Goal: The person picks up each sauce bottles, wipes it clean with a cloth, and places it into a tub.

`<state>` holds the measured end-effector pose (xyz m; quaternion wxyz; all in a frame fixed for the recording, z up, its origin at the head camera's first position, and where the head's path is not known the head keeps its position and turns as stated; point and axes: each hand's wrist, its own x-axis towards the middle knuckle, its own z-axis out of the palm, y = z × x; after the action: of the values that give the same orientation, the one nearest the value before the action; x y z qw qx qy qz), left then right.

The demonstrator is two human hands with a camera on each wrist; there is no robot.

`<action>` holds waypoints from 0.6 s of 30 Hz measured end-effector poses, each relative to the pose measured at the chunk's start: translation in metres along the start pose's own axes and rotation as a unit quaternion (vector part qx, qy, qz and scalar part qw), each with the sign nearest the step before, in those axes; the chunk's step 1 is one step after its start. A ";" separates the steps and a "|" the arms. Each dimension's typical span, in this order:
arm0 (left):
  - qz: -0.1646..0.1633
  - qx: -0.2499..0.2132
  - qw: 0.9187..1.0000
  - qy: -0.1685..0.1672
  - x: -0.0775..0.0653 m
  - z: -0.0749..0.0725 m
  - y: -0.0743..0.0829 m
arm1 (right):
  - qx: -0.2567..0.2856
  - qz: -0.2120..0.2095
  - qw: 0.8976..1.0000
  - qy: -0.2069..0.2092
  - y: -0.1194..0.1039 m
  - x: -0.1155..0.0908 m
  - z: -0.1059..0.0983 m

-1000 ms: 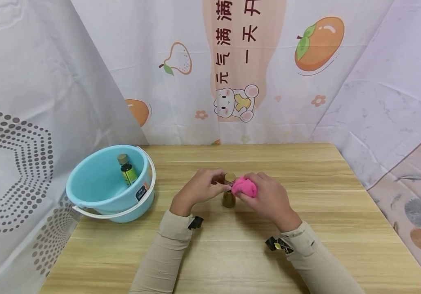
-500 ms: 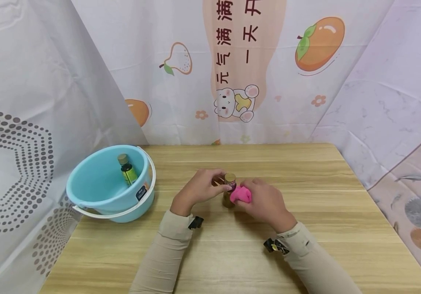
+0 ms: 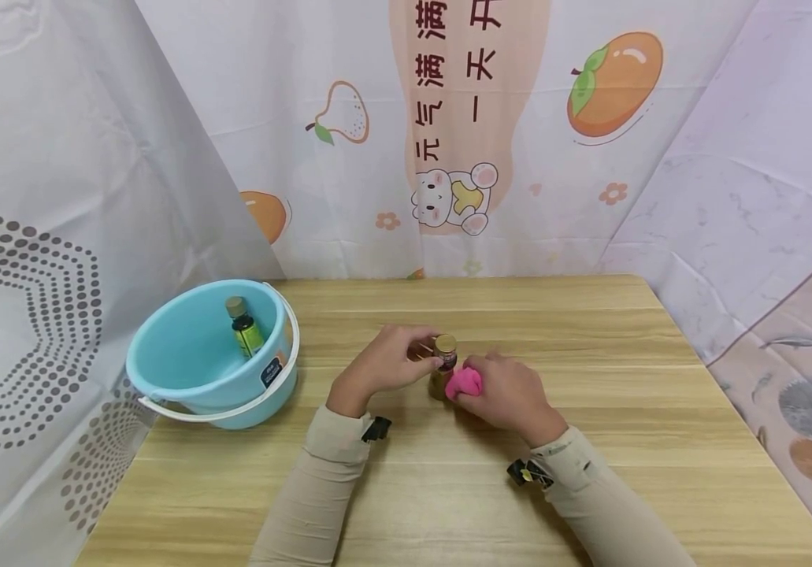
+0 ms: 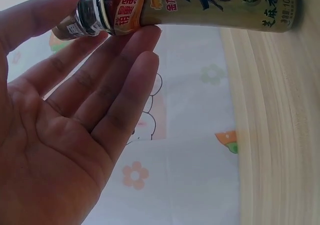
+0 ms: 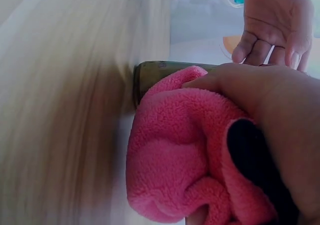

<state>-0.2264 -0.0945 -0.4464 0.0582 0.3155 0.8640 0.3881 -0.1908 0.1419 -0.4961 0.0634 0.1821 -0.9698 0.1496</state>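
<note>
A small sesame oil bottle [image 3: 446,344] with a gold cap stands on the table between the hands. The left hand [image 3: 386,361] pinches it near the neck, thumb on one side and fingertips on the other. In the left wrist view, the bottle's printed label [image 4: 200,5] faces the camera. The right hand [image 3: 513,395] grips a bunched pink cloth [image 3: 464,383] against the bottle's right side, low on its body. Fluffy folds of the pink cloth [image 5: 170,145] hide much of the bottle in the right wrist view, where its base [image 5: 150,75] shows at the table.
On the left of the wooden table [image 3: 406,488] stands a light blue bucket [image 3: 179,370] with a white handle. A dark bottle with a green-yellow label [image 3: 248,335] leans inside it. A printed curtain [image 3: 349,189] hangs behind the table's far edge.
The right hand and the pink cloth have slid down the bottle and slightly left. The left hand has stayed at the neck, and the bottle has barely tilted.
</note>
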 end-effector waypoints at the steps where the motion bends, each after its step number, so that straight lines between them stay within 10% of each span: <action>1: 0.003 -0.002 1.000 -0.001 0.000 0.000 -0.001 | -0.001 0.000 1.000 -0.003 0.000 0.000 0.001; 18: 0.004 0.029 1.000 -0.001 0.000 -0.001 -0.002 | -0.012 0.014 0.999 -0.032 0.000 0.000 0.005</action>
<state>-0.2277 -0.0962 -0.4469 0.0490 0.3207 0.8735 0.3629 -0.1915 0.1399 -0.5010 0.0326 0.1727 -0.9754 0.1327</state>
